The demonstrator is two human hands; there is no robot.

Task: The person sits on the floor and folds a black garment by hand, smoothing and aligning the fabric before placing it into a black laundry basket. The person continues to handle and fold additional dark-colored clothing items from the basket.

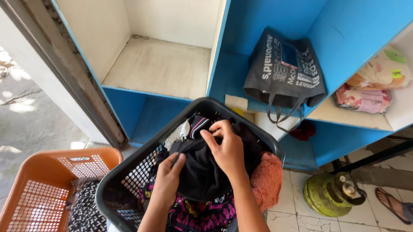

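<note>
A black cloth garment [201, 173] lies bunched on top of the heap in a dark plastic laundry basket [126, 180] with a perforated wall, and both hands are on it. The left hand [169, 177] grips the near edge of the garment, fingers curled down over the fabric. The right hand [226, 149] rests on its far side – fingers bent and pinched together on a fold near the top.

Under the garment sits a black cloth with a pink pattern [203, 214], and a salmon-orange knitted cloth [269, 178] hangs over the basket's right rim. A striped dark piece [198, 124] shows at the far end of the heap.

To the left stands an orange plastic basket [35, 199] with a lattice wall, holding a black-and-white patterned cloth [84, 211]. Behind the baskets is a blue-and-white open shelf unit [217, 42] – a black tote bag [285, 70] with white lettering leans in one compartment, and wrapped bundles of folded cloth [374, 85] lie in the compartment to the right. On the tiled floor at right stands a small green gas cylinder [326, 194], with another person's sandalled foot [392, 204] near it.
</note>
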